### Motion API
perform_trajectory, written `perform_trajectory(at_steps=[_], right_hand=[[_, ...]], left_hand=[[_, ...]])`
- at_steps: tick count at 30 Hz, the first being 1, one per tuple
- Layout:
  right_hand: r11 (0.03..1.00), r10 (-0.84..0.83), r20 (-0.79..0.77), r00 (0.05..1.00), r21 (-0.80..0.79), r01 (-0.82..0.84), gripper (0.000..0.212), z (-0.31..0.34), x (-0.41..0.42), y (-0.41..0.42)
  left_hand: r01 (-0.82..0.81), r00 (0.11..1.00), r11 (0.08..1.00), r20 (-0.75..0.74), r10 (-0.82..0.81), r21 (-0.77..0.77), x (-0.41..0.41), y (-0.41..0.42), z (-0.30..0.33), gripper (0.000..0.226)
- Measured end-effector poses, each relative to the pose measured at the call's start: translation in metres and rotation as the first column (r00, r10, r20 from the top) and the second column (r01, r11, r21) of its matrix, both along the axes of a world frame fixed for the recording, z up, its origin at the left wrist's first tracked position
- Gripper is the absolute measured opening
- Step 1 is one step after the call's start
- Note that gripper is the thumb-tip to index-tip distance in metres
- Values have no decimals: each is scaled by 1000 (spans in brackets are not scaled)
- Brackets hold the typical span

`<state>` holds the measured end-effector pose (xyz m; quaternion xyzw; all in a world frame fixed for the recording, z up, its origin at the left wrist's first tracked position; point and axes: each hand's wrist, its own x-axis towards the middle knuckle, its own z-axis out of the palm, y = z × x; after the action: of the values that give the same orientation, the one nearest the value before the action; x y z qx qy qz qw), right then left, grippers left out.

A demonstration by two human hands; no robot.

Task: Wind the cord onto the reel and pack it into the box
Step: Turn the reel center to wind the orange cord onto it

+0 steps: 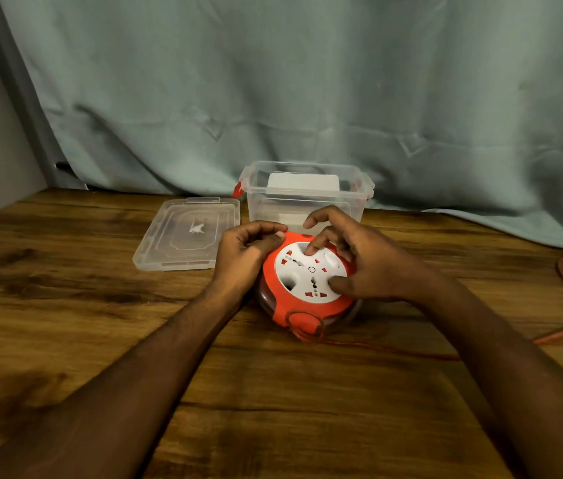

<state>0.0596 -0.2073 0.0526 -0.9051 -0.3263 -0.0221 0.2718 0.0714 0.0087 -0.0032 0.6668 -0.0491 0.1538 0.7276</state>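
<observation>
The orange cord reel (293, 274) lies flat mid-desk (100, 305), white socket face up. The left hand (243, 252) grips its left rim, fingers (259, 229) curled together, thumb against the orange edge. The right hand (366, 261) grips the socket face with spread, bent fingers, index tip in a recess, thumb pressing near the front. The orange cord (394, 350) trails rightward from the reel's front. Just behind stands the open clear box (262, 209), its lid (186, 233) flat alongside.

Glossy plastic reel (278, 307), clear plastic box (307, 205), wooden table (100, 305).
</observation>
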Motion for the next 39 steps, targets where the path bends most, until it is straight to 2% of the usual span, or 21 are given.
perform_trajectory(at_steps=[3, 7, 14, 20, 27, 31, 34, 39], right_hand=[[1000, -15, 3, 1000, 12, 15, 89, 2, -2, -2], [998, -62, 5, 998, 26, 62, 86, 2, -3, -1], [979, -171, 206, 963, -75, 190, 52, 0, -13, 9], [956, -261, 271, 927, -62, 287, 62, -4, -17, 21], [907, -393, 247, 886, -55, 417, 67, -11, -17, 35], [872, -457, 296, 839, -35, 488, 67, -20, -16, 45], [869, -475, 302, 827, 11, 495, 61, -23, -17, 50], [895, -438, 236, 868, 16, 447, 54, -20, -18, 45]], left_hand=[[-2, 1000, 1000, -1, 2, -1, 0, -1, 0, 14], [-12, 1000, 1000, -6, 11, -13, -2, -2, 2, 14], [-9, 1000, 1000, -1, 9, -28, 2, 0, -1, 15], [6, 1000, 1000, 19, -5, -14, 3, 0, -1, 13], [-23, 999, 1000, 30, 23, -13, 1, -1, 0, 14], [-68, 997, 998, 28, 68, -17, 1, -2, -1, 14], [-70, 997, 997, 16, 70, -16, 2, -1, -1, 14], [-48, 999, 999, -1, 48, -7, 3, 1, -1, 14]])
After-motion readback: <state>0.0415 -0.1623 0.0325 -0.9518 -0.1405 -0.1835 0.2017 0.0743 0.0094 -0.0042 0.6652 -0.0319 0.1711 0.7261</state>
